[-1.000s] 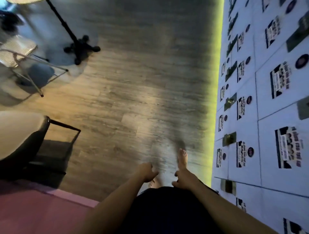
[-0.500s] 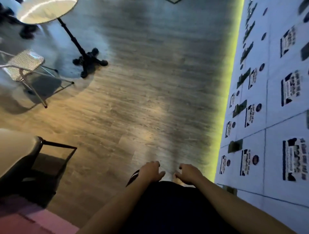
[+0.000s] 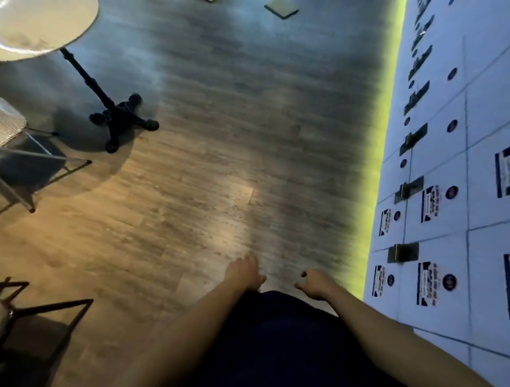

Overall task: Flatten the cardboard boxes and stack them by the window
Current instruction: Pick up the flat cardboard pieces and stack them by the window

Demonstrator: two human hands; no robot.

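We see a flat cardboard piece (image 3: 281,11) on the floor far ahead of our hands, well apart from both and roughly in line with the gap between our left hand (image 3: 244,273) and right hand (image 3: 314,283). It looks squarish, with a tan top face and dark edges, lies flat and is turned cornerwise to us. Left of it, a second flat piece (image 3: 209,0) shows only a dark corner at the frame's edge; we cannot tell more about it.

round table top (image 3: 41,27) cut off at left and top edges, flat piece (image 3: 281,11) at top edge clipped, locker labels (image 3: 429,204) too blurred to read
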